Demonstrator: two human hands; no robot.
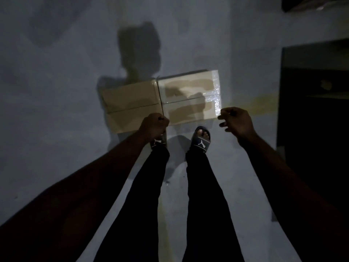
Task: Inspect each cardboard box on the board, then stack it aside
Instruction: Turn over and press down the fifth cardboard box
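Observation:
Two tan cardboard boxes lie side by side on the grey floor in front of my feet. The left box (130,103) is in shadow. The right box (188,91) is lit, with shiny clear tape along its right end. My left hand (154,124) is curled into a fist over the near edge where the two boxes meet, and nothing shows in it. My right hand (237,121) hangs beside the right box's near right corner with loosely curled fingers, holding nothing. The light is dim.
My legs in dark trousers and my two slippered feet (201,138) stand just short of the boxes. A large dark piece of furniture (313,103) fills the right side. My shadow falls on the floor beyond the boxes. Bare grey floor (56,91) stretches left.

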